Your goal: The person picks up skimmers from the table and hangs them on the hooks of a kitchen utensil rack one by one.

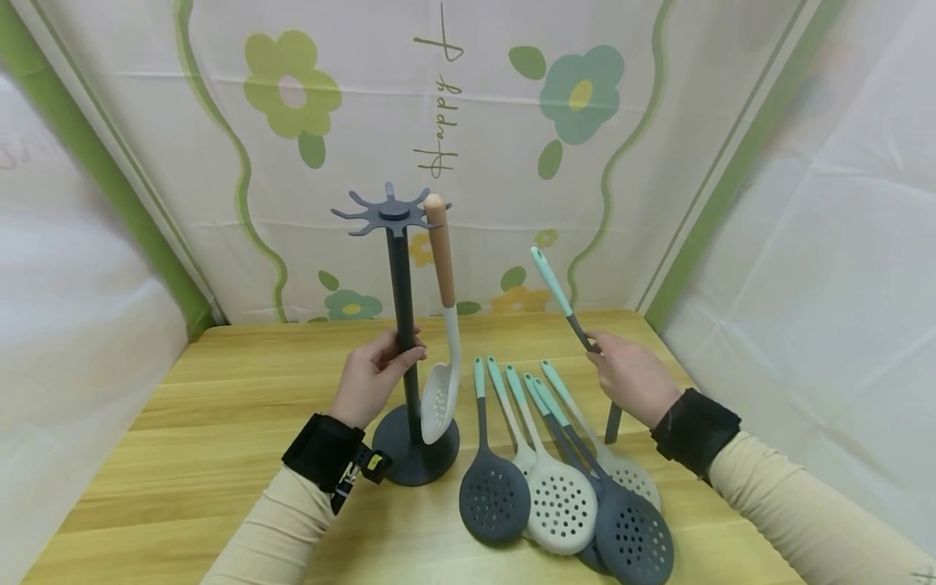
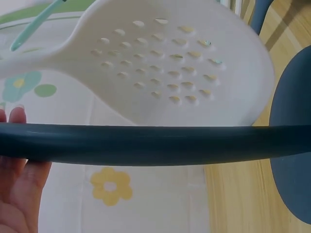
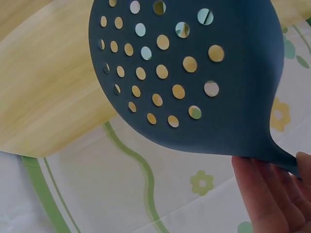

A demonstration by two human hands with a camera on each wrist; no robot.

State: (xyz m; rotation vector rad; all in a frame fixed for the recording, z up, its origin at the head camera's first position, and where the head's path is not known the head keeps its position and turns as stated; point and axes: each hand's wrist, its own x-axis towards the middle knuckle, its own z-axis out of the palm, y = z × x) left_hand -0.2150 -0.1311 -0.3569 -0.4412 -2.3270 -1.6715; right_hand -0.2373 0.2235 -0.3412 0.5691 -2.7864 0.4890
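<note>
My left hand [image 1: 374, 375] grips the dark pole of a utensil stand [image 1: 400, 280], thumb in front and fingers behind. From one of the stand's hooked arms hangs a white skimmer [image 1: 441, 260] with a wooden handle; its holed bowl [image 2: 233, 82] is beside the pole. My right hand [image 1: 634, 375] holds a dark skimmer [image 3: 243, 107] by the neck, close to its holed head. This skimmer's mint-tipped handle [image 1: 550, 278] points up and toward the stand. Most of the head is hidden behind the hand in the head view, showing only a thin dark edge.
Several skimmers lie overlapping on the wooden table [image 1: 219, 455], among them a dark one [image 1: 494, 500] and a pale one [image 1: 561, 508], mint handles pointing away from me. Behind stands a flower-printed curtain [image 1: 475, 146], with white side sheets [image 1: 804, 268] left and right.
</note>
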